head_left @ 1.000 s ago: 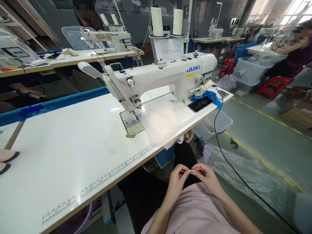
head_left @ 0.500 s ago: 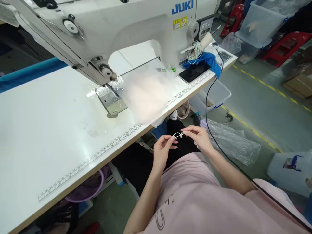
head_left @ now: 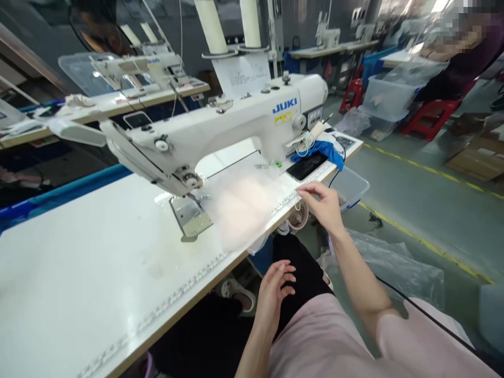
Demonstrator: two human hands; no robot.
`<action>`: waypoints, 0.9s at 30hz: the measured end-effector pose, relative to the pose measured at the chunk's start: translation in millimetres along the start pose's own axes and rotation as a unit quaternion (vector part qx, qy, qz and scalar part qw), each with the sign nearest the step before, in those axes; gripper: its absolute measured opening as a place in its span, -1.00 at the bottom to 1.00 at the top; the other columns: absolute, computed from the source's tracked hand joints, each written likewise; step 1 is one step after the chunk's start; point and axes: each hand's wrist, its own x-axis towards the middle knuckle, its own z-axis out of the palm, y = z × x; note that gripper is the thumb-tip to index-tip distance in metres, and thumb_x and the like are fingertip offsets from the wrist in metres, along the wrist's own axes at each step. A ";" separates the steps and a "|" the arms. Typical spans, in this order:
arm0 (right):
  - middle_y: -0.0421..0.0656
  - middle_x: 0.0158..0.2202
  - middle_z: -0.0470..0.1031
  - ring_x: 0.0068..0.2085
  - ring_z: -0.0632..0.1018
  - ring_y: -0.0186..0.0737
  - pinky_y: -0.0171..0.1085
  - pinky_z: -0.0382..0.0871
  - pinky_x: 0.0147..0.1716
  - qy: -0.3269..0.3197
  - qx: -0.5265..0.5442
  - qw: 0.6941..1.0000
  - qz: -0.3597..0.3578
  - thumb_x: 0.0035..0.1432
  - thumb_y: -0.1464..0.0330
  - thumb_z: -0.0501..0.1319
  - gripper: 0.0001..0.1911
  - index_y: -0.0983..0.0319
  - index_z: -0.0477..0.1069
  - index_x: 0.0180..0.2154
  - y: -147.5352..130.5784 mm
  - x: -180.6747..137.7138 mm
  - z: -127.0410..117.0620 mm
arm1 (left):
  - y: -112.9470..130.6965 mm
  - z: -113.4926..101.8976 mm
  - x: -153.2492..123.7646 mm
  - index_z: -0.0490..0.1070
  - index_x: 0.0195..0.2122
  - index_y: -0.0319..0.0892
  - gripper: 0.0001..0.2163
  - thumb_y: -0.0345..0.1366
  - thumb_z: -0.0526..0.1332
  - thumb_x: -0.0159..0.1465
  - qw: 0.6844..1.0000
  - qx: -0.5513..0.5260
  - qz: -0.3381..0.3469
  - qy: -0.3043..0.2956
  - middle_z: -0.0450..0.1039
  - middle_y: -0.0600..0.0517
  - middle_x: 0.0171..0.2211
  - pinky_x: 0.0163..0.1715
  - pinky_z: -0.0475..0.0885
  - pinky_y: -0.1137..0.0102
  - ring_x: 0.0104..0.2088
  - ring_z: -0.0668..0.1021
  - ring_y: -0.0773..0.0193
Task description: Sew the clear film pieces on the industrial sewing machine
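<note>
My right hand point(head_left: 322, 203) reaches over the front edge of the white sewing table point(head_left: 98, 252), its fingers pinched on a small white loop of cord that hangs below them. Its fingertips are beside a clear plastic bag of pale fabric point(head_left: 240, 202) lying by the needle plate point(head_left: 189, 216) of the white JUKI sewing machine point(head_left: 220, 126). My left hand point(head_left: 273, 289) hovers low over my lap with fingers loosely apart, holding nothing.
A dark phone point(head_left: 307, 165), a blue cloth point(head_left: 321, 149) and coiled white cord sit at the table's right end. A clear bin point(head_left: 350, 186) and plastic sheeting point(head_left: 397, 262) lie on the floor. A black cable crosses my right arm. Another person sits far right.
My right hand has risen from my lap to the table edge, carrying the small white loop. My left hand let go of it and dropped lower. The view tilted up.
</note>
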 end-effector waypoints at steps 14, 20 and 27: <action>-0.15 -0.32 0.59 -0.28 0.54 -0.23 -0.27 0.38 -0.21 0.076 -0.205 0.976 -0.020 0.07 0.33 0.22 -0.82 0.24 0.57 -0.31 54.6 178.8 26.8 | -30.3 -39.4 7.7 0.51 -0.31 -0.19 -0.52 0.07 0.44 -0.12 0.996 -0.010 0.007 0.091 0.50 -0.03 -0.42 -0.63 0.31 0.55 -0.46 0.49 0.33; -0.09 -0.19 0.54 -0.20 0.51 -0.16 -0.19 0.34 -0.12 0.162 -0.291 0.942 -0.035 0.11 0.33 0.16 -0.76 0.21 0.56 -0.24 62.7 181.9 1.4 | -38.0 -45.8 15.5 0.52 -0.31 -0.18 -0.52 0.12 0.41 -0.09 0.995 0.012 0.022 0.094 0.51 -0.05 -0.40 -0.60 0.35 0.53 -0.44 0.49 0.30; -0.07 -0.14 0.50 -0.25 0.48 -0.19 -0.19 0.35 -0.16 0.098 -0.304 0.942 -0.102 0.15 0.33 0.13 -0.75 0.23 0.53 -0.19 45.2 141.7 -6.8 | 3.4 -49.8 -19.7 0.54 -0.24 -0.05 -0.81 -0.11 0.28 0.19 0.924 0.296 0.241 0.029 0.55 -0.05 -0.29 -0.30 0.52 0.34 -0.31 0.58 0.16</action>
